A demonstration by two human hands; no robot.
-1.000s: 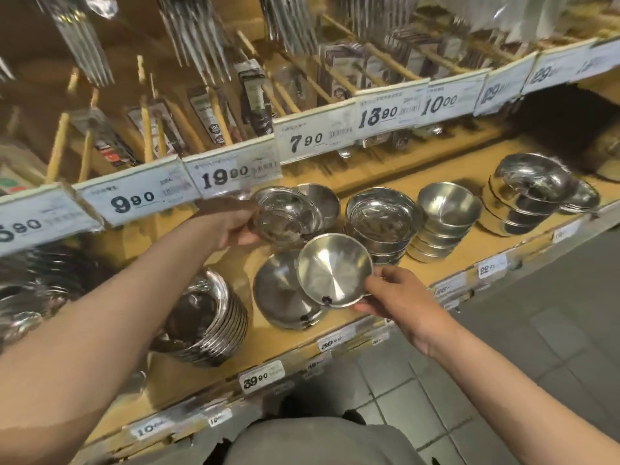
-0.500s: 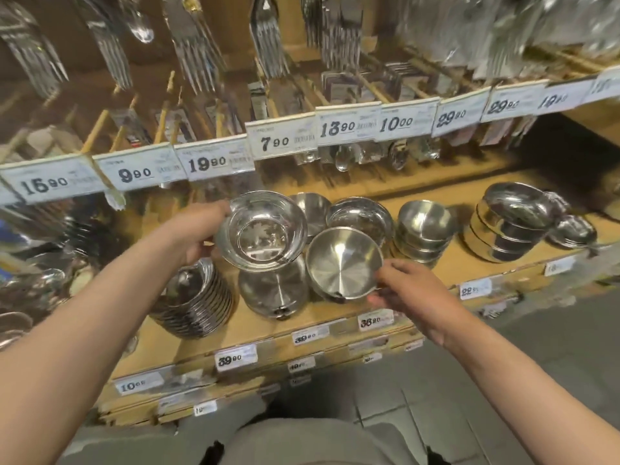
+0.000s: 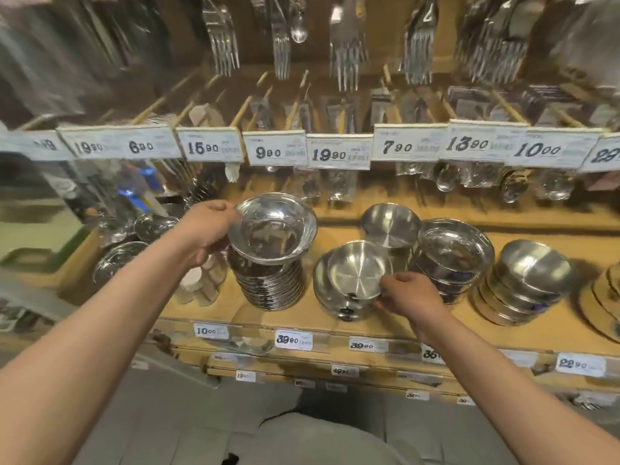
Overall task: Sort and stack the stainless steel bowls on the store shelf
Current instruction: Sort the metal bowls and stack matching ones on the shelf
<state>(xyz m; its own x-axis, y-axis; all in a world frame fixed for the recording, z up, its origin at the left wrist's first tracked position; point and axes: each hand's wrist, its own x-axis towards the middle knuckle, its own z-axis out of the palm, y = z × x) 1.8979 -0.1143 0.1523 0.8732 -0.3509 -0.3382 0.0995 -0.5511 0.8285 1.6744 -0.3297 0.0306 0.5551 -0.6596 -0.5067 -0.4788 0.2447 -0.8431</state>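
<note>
Head view, store shelf (image 3: 335, 327) of steel tableware. Left hand (image 3: 204, 231) is gripping the wide-rimmed bowl (image 3: 273, 228) by its left rim, fingers curled round the edge, bowl tilted toward the camera just above the stack of rimmed bowls (image 3: 271, 285). Right hand (image 3: 407, 295) is pinching the near rim of the shallow brushed bowl (image 3: 357, 270), which is leaning against the dish (image 3: 335, 297) beneath it. Farther right, two more bowl stacks (image 3: 453, 256) (image 3: 526, 280) are sitting side by side. Price tags (image 3: 339, 155) are hanging along the rail above.

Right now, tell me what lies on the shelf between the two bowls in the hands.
Head view: between wide-rimmed bowl and brushed bowl only bare wooden shelf shows; nothing stands there.
</note>
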